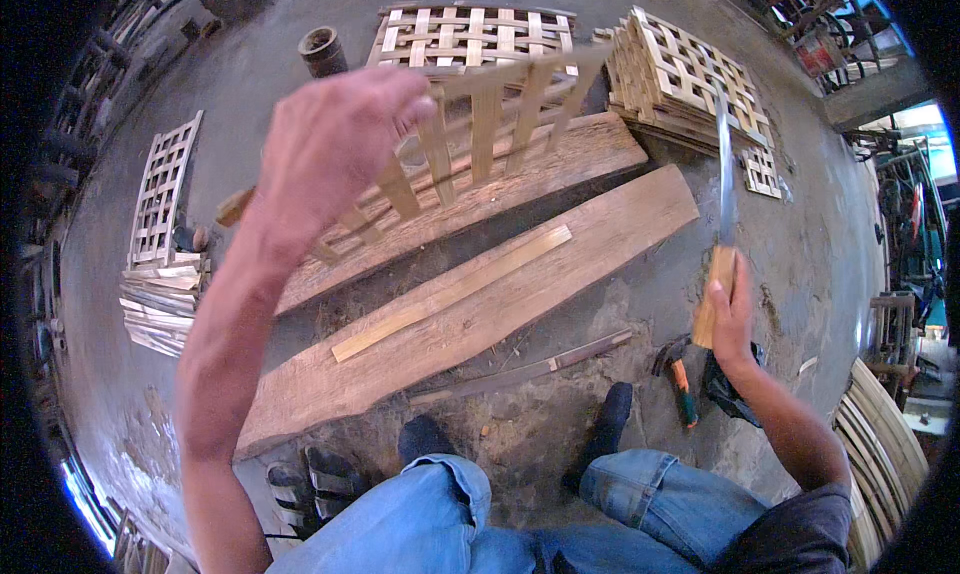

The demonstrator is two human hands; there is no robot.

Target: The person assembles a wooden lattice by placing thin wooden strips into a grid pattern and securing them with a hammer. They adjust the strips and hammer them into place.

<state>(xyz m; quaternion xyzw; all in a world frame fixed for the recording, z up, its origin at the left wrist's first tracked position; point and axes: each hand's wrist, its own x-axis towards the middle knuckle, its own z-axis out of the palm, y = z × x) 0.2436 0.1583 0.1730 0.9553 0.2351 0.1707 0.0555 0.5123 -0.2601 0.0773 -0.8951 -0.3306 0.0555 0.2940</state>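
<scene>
We look down on a rough grey concrete floor (800, 264) in a cluttered workshop, with 2 long wooden planks (470, 324) lying side by side across the middle, running from 7 o'clock toward 2 o'clock. A loose bamboo strip (450, 294) rests flat on the nearer plank. At 12 o'clock lies a flat woven lattice panel (470, 34), and at 1 o'clock a stack of similar panels (690, 79). At 9 o'clock another panel (160, 189) lies by a pile of split strips (155, 309). A dark round pot (322, 50) stands at 11 o'clock. A hammer (682, 379) lies on the floor at 4 o'clock, just beside our right wrist.

Our left hand (335, 144) is raised and closed around the edge of a lattice piece (480, 124), held tilted above the far plank and blurred. Our right hand (732, 309) is closed around the wooden handle of a long knife (724, 164), blade pointing up. Sandals (315, 479) sit at 7 o'clock by our knees.
</scene>
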